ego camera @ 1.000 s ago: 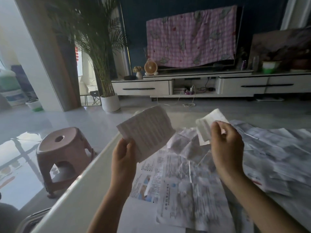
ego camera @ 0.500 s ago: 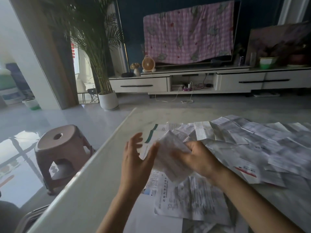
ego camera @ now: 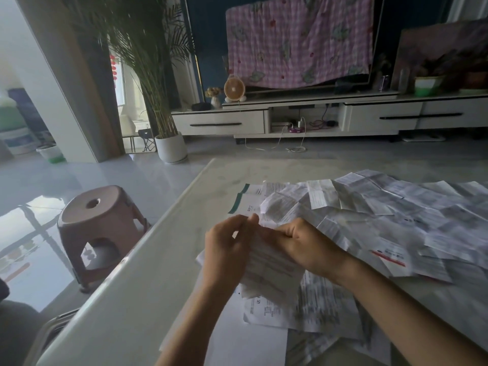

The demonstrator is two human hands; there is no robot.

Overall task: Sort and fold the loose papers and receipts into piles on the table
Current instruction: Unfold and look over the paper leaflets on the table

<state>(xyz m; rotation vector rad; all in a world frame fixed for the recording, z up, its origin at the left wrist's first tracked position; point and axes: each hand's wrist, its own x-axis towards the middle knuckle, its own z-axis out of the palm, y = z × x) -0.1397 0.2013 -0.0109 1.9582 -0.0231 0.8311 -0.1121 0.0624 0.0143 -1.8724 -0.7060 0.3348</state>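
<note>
Across the lower half of the view, from 7 round to 3 o'clock, lies the pale counter (ego camera: 137, 273). Its right side is covered by a spread of loose papers (ego camera: 412, 207): white, grey-printed sheets and receipts, creased into folds, overlapping at all angles with no separate piles. At 12 o'clock from the hands a green-edged sheet (ego camera: 239, 204) sticks out of the spread; at 3 o'clock lies a red-striped slip (ego camera: 388, 256). At 5 o'clock a large printed page (ego camera: 324, 307) lies flat, and a blank white sheet (ego camera: 250, 339) lies at 6 o'clock.

Just above these, near the counter's left edge, the two hands are together, both clamped on one crumpled receipt (ego camera: 272, 268), wrinkled and lined with faint print, which hangs down from the fingers over the printed page. The left hand (ego camera: 227, 249) pinches its upper left edge. The right hand (ego camera: 303, 241) curls its fingers over the top edge, touching the left fingertips.

Off the counter, a low cabinet (ego camera: 383, 116) runs along at 1 o'clock under a pink checked cloth (ego camera: 298, 40). A potted palm (ego camera: 148, 62) stands at 11 o'clock and a pink stool (ego camera: 97, 220) at 9 o'clock.
</note>
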